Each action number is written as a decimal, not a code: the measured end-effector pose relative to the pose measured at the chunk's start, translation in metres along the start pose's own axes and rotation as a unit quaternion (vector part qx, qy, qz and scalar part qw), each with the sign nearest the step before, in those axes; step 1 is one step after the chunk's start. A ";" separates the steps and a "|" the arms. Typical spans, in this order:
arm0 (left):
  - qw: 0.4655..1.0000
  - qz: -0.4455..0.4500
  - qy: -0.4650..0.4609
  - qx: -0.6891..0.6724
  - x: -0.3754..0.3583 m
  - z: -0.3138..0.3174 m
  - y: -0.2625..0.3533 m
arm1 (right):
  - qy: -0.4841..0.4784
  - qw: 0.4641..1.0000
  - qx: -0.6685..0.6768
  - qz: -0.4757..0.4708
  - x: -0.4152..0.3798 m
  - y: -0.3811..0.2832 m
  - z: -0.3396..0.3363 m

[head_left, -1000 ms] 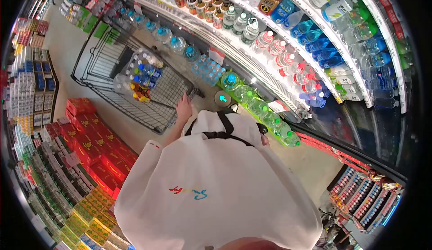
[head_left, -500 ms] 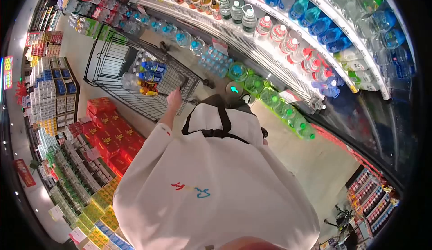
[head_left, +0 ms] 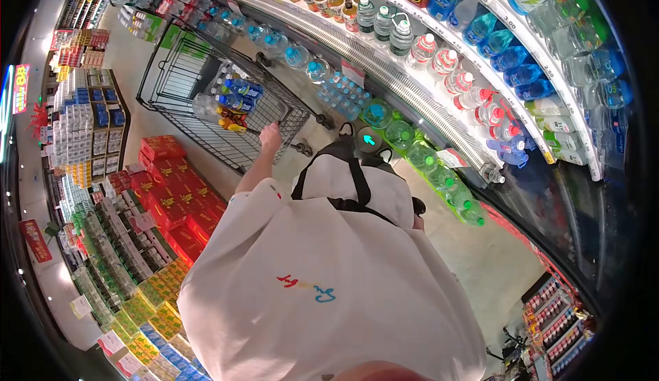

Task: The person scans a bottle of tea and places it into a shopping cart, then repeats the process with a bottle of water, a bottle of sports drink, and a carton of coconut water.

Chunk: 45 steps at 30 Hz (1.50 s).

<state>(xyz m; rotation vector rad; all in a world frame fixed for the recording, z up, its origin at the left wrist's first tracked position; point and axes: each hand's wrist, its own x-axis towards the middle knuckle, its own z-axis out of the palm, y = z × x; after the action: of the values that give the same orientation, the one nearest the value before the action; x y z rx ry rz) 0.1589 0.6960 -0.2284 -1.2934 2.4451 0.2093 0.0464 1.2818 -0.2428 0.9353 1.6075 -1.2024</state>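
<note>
My left hand (head_left: 270, 136) is closed over the near end rim of a wire shopping cart (head_left: 226, 149), with the arm reaching forward. Inside the cart lie blue-labelled bottles (head_left: 240, 95), orange-brown bottles (head_left: 232, 119) and clear bottles (head_left: 204, 106). A grey panel (head_left: 195, 96) stands at the cart's far end. Beside my right hip only a sliver of my right hand (head_left: 418, 222) shows, its fingers hidden by the white shirt (head_left: 329, 264). A black rounded thing (head_left: 419, 206) is right at that hand; I cannot tell whether it is held.
Drink shelves (head_left: 473, 65) with bottles run along the right. Large green-capped bottles (head_left: 432, 168) line the floor at their foot. Red boxes (head_left: 182, 189) are stacked to the left, beside packaged goods (head_left: 154, 312). A lit arrow (head_left: 369, 140) shows on the floor near my feet.
The cart and my left hand have moved forward, away from my body. A shoe has come into sight ahead of my waist. My right hand remains at my side.
</note>
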 end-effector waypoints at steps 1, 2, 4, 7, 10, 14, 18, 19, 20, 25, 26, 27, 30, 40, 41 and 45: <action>1.000 0.027 0.006 -0.012 0.001 -0.009 -0.001 | 0.006 1.000 -0.008 0.004 0.001 -0.001 0.000; 0.998 0.054 0.013 -0.022 0.003 -0.017 -0.001 | 0.012 1.000 -0.014 0.008 0.001 -0.002 0.002; 0.998 0.055 0.007 -0.003 0.012 -0.023 -0.003 | 0.020 0.999 -0.028 0.016 0.006 -0.005 0.012; 0.998 0.059 -0.008 0.007 0.020 -0.031 -0.008 | 0.035 0.998 -0.052 0.025 0.005 -0.001 0.027; 0.996 0.089 -0.006 -0.014 0.032 -0.030 -0.017 | 0.057 0.996 -0.063 0.023 0.000 0.009 0.041; 0.989 0.147 -0.006 -0.035 0.053 -0.020 -0.034 | 0.093 0.993 -0.076 0.007 0.001 0.005 0.061; 0.979 0.176 -0.102 0.015 0.102 -0.004 -0.059 | 0.133 0.987 -0.087 0.009 -0.004 0.004 0.081; 0.962 0.200 -0.180 0.054 0.116 -0.021 -0.049 | 0.144 0.985 -0.090 0.010 -0.008 -0.013 0.090; 0.960 0.208 -0.180 0.049 0.125 -0.038 -0.043 | 0.153 0.984 -0.087 0.006 -0.016 -0.026 0.097; 0.837 0.436 -0.272 -0.189 0.275 -0.243 0.139 | 0.209 0.970 -0.054 -0.113 -0.104 -0.087 0.143; 0.864 0.405 -0.215 -0.207 0.296 -0.279 0.173 | 0.214 0.967 -0.062 -0.121 -0.118 -0.099 0.152; 0.866 0.420 -0.066 -0.264 0.337 -0.282 0.211 | 0.221 0.966 -0.061 -0.120 -0.131 -0.108 0.160; 0.856 0.359 0.048 -0.369 0.427 -0.297 0.306 | 0.221 0.960 -0.074 -0.158 -0.163 -0.129 0.185; 0.827 0.361 0.158 -0.401 0.477 -0.306 0.386 | 0.215 0.961 -0.083 -0.156 -0.210 -0.143 0.245; 0.791 0.362 0.196 -0.453 0.469 -0.307 0.380 | 0.212 0.961 -0.101 -0.149 -0.207 -0.140 0.246; 0.710 0.308 0.215 -0.596 0.444 -0.285 0.353 | 0.199 0.965 -0.059 -0.163 -0.205 -0.155 0.253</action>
<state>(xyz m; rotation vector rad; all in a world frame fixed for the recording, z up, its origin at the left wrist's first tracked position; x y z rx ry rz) -0.4297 0.4723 -0.1504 -0.7575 3.1015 2.1748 0.0214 0.9879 -0.0351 0.8967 2.1984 -1.1681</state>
